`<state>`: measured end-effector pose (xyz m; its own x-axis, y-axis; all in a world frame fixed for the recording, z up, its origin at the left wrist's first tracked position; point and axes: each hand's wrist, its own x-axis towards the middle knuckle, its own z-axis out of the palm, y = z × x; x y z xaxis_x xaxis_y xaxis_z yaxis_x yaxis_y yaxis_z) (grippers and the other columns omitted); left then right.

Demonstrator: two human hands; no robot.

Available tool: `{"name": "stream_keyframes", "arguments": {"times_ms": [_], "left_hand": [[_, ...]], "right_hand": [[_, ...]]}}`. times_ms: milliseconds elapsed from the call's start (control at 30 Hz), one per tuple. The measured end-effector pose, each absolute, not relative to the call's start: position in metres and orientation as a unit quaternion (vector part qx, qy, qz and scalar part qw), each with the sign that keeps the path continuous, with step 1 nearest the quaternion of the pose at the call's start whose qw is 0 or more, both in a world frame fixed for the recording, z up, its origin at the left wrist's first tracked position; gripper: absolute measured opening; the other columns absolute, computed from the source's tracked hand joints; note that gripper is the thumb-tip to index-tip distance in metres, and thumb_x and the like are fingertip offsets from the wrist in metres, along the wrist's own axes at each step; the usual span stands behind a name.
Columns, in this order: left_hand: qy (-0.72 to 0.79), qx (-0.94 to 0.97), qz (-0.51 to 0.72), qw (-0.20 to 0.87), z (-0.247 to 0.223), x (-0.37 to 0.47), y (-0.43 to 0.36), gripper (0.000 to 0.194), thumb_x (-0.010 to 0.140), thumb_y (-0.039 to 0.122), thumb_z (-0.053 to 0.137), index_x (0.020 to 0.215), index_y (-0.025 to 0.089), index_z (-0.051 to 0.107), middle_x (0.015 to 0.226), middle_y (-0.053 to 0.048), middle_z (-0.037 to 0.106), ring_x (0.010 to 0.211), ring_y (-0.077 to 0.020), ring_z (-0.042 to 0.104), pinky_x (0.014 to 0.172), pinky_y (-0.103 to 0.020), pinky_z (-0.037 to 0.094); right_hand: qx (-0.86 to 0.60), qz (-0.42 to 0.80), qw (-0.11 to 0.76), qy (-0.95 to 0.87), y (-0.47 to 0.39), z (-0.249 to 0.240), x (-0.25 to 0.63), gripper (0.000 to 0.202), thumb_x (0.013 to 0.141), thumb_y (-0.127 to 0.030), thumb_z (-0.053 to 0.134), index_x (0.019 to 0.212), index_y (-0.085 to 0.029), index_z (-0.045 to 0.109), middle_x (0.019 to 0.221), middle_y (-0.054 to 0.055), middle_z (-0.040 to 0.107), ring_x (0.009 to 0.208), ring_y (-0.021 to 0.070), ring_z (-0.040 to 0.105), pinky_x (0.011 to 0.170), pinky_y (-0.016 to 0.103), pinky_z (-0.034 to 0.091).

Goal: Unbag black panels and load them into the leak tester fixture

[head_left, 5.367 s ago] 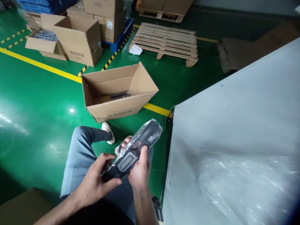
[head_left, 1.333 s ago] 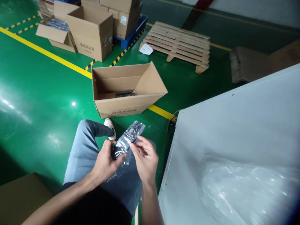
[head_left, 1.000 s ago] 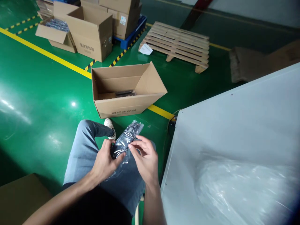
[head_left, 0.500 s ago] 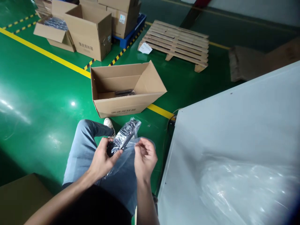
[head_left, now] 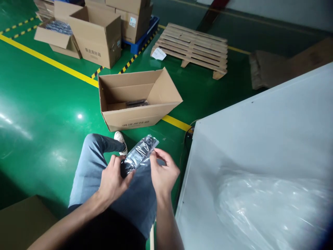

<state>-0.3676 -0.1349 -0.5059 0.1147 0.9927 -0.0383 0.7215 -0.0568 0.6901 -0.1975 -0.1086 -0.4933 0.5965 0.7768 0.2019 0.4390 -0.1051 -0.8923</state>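
Observation:
A dark, flat, elongated part in a clear plastic bag [head_left: 137,153] is held over my lap, slanting up to the right. My left hand [head_left: 112,180] is closed around its lower end, thumb on the near side and fingers on the far side. At the upper right of the bag, my right hand [head_left: 163,170] pinches the plastic between thumb and forefinger. What exactly the part is, the shiny film does not let me tell. Beyond my hands an open cardboard box [head_left: 140,118] stands on the floor, with a few dark wrapped pieces [head_left: 137,103] at its bottom.
On my right is a light grey work surface [head_left: 223,139] bearing a heap of clear plastic bags [head_left: 267,205]. Farther off are a wooden pallet [head_left: 192,45], an open tall carton [head_left: 96,43] and a carton of wrapped pieces [head_left: 58,27]. A brown box [head_left: 26,218] sits at lower left.
The loose plastic that stretched toward my right hand now lies closer around the part. My right hand has shifted slightly right and pinches near the bag's edge; my left keeps its hold.

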Motion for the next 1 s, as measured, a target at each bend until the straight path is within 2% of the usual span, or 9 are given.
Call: {"name": "stream_keyframes", "arguments": {"times_ms": [100,167,300,400,500,600,700,767,1000], "left_hand": [[0.64,0.684,0.197,0.289,-0.504,-0.368,-0.136,0.038,0.097,0.046,0.059,0.127,0.024,0.052,0.115,-0.01,0.061,0.095,-0.0295,0.068,0.065,-0.037,0.053],[0.636,0.669,0.213,0.32,-0.501,-0.37,-0.136,0.038,0.096,0.047,0.062,0.125,0.024,0.054,0.115,-0.009,0.063,0.096,-0.0285,0.068,0.071,-0.038,0.054],[0.582,0.567,0.3,0.5,-0.495,-0.379,-0.129,0.039,0.091,0.051,0.072,0.115,0.024,0.06,0.104,-0.004,0.065,0.096,-0.022,0.064,0.084,-0.035,0.053],[0.536,0.419,0.295,0.67,-0.491,-0.387,-0.118,0.046,0.084,0.058,0.078,0.11,0.023,0.063,0.089,-0.001,0.064,0.079,-0.017,0.062,0.07,-0.029,0.052],[0.519,0.295,0.295,0.746,-0.49,-0.389,-0.106,0.055,0.079,0.067,0.079,0.105,0.022,0.061,0.076,0.003,0.059,0.059,-0.0123,0.054,0.057,-0.025,0.046],[0.555,0.322,0.367,0.674,-0.492,-0.384,-0.097,0.052,0.079,0.065,0.08,0.102,0.023,0.06,0.08,0.003,0.06,0.066,-0.0127,0.056,0.062,-0.026,0.049],[0.597,0.414,0.434,0.533,-0.494,-0.375,-0.094,0.041,0.087,0.056,0.076,0.106,0.023,0.059,0.097,-0.001,0.065,0.089,-0.016,0.062,0.082,-0.029,0.053],[0.617,0.448,0.455,0.461,-0.495,-0.371,-0.095,0.038,0.09,0.05,0.074,0.11,0.022,0.057,0.105,-0.003,0.065,0.098,-0.0176,0.062,0.09,-0.032,0.052],[0.664,0.481,0.466,0.333,-0.499,-0.372,-0.096,0.044,0.086,0.047,0.079,0.112,0.022,0.055,0.106,-0.004,0.062,0.099,-0.0198,0.062,0.089,-0.033,0.052]], "right_hand": [[-0.747,0.13,0.53,-0.38,-0.109,-0.501,-0.196,0.016,0.081,-0.032,0.071,0.086,-0.02,0.08,0.081,0.007,0.078,0.073,0.0224,0.071,0.076,0.037,0.059],[-0.748,0.199,0.561,-0.293,-0.108,-0.509,-0.194,0.017,0.075,-0.034,0.073,0.083,-0.019,0.078,0.075,0.006,0.075,0.067,0.0214,0.068,0.068,0.035,0.056],[-0.697,0.34,0.613,-0.147,-0.1,-0.527,-0.187,0.018,0.068,-0.037,0.071,0.074,-0.02,0.066,0.067,0.0,0.067,0.056,0.0152,0.06,0.055,0.028,0.049],[-0.669,0.385,0.619,-0.145,-0.096,-0.532,-0.181,0.022,0.069,-0.04,0.071,0.074,-0.021,0.062,0.066,-0.001,0.063,0.059,0.0146,0.061,0.059,0.029,0.052],[-0.644,0.431,0.613,-0.152,-0.099,-0.53,-0.185,0.037,0.074,-0.05,0.075,0.092,-0.02,0.065,0.081,0.002,0.07,0.073,0.0174,0.068,0.07,0.032,0.058],[-0.649,0.434,0.587,-0.213,-0.112,-0.524,-0.204,0.052,0.081,-0.06,0.074,0.115,-0.022,0.063,0.098,0.005,0.072,0.087,0.0193,0.072,0.079,0.035,0.061],[-0.653,0.428,0.529,-0.332,-0.132,-0.517,-0.232,0.056,0.08,-0.055,0.081,0.122,-0.024,0.062,0.102,0.007,0.071,0.092,0.0225,0.071,0.082,0.038,0.063],[-0.652,0.432,0.495,-0.379,-0.144,-0.514,-0.248,0.052,0.08,-0.049,0.083,0.122,-0.025,0.063,0.101,0.008,0.071,0.088,0.0239,0.07,0.079,0.04,0.064],[-0.63,0.474,0.457,-0.411,-0.153,-0.519,-0.254,0.025,0.094,-0.043,0.068,0.108,-0.022,0.074,0.098,0.008,0.078,0.086,0.0239,0.075,0.084,0.04,0.065]]}}
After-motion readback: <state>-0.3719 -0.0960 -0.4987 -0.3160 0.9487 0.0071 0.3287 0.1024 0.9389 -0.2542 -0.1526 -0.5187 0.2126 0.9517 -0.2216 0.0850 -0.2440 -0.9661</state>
